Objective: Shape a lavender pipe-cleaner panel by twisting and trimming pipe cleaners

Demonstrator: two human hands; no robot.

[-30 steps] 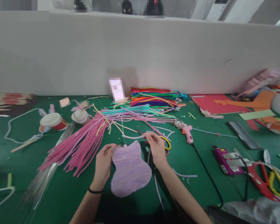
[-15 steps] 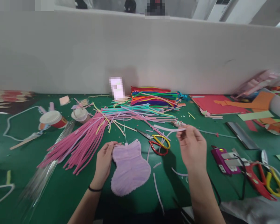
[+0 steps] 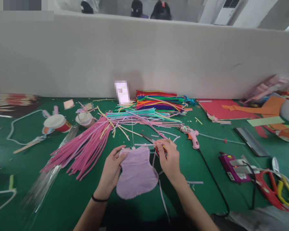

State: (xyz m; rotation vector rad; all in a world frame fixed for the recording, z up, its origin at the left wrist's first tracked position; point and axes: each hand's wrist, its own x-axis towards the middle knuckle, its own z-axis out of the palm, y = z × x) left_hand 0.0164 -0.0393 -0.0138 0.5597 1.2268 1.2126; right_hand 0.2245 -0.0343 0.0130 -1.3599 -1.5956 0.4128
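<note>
A lilac fuzzy stocking-shaped piece (image 3: 137, 176) hangs over the table, its upper left edge pinched in my left hand (image 3: 112, 170). My right hand (image 3: 170, 160) is closed on the end of a lilac pipe cleaner (image 3: 144, 145), which stretches leftward along the top edge of the piece. Whether the strip touches that edge I cannot tell. Behind my right hand lies a pair of scissors (image 3: 148, 138); their handles are mostly covered by it. A thin thread rises from the top of the piece.
Pink pipe cleaners (image 3: 86, 147) fan out at left, near two paper cups, one tipped over (image 3: 57, 123). Bundled coloured pipe cleaners (image 3: 159, 101) lie by the partition. A pink glue gun (image 3: 194, 138) trails a black cord. Farther right are a purple power box (image 3: 233, 168) and red-and-yellow-handled scissors (image 3: 286, 192).
My right hand has moved left and slightly down, bringing the pipe cleaner to the top of the stocking-shaped piece. It now covers the scissors' handles, and the glue gun is uncovered.
</note>
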